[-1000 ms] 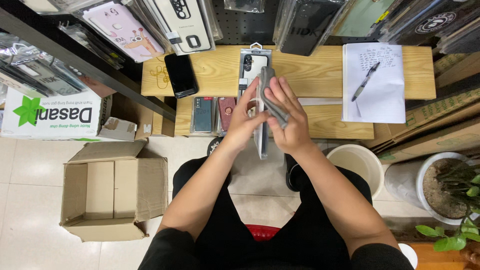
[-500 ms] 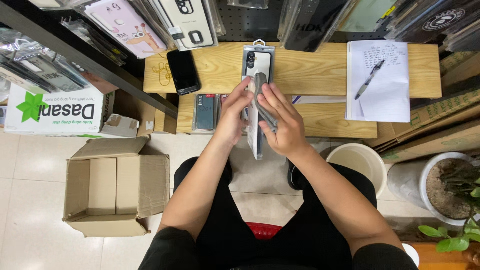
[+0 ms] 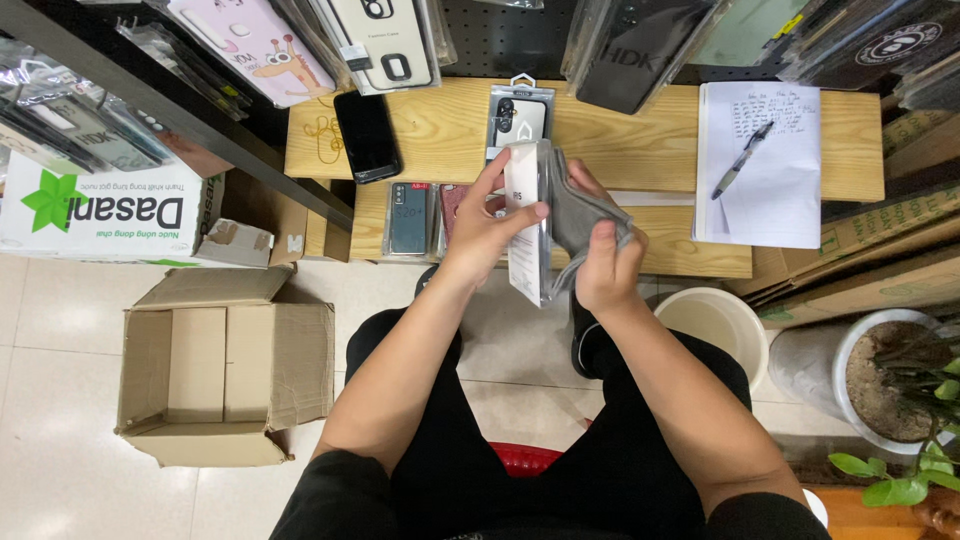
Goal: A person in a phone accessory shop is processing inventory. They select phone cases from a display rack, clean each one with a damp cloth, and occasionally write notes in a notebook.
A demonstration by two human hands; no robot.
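Note:
My left hand (image 3: pixel 487 222) grips a clear plastic package with a white card insert (image 3: pixel 526 232), held upright on edge in front of me. My right hand (image 3: pixel 604 258) pinches a grey soft phone case (image 3: pixel 578 212) that sticks out of the package's right side. Both hands hover above a low wooden bench (image 3: pixel 440 130). On the bench, just behind the hands, lies another packaged phone case (image 3: pixel 519 113), and a black phone (image 3: pixel 367 135) lies further left.
A notebook with a pen (image 3: pixel 760 160) lies on the bench at right. Packaged cases (image 3: pixel 410 217) rest on the lower shelf. An open cardboard box (image 3: pixel 222 372) stands on the floor left. A white bucket (image 3: pixel 713 325) and a potted plant (image 3: pixel 895 385) stand right. Hanging cases line the top.
The grey case has come further out of the package to the right, crumpled in my right hand. My left hand shifted its hold on the package's front.

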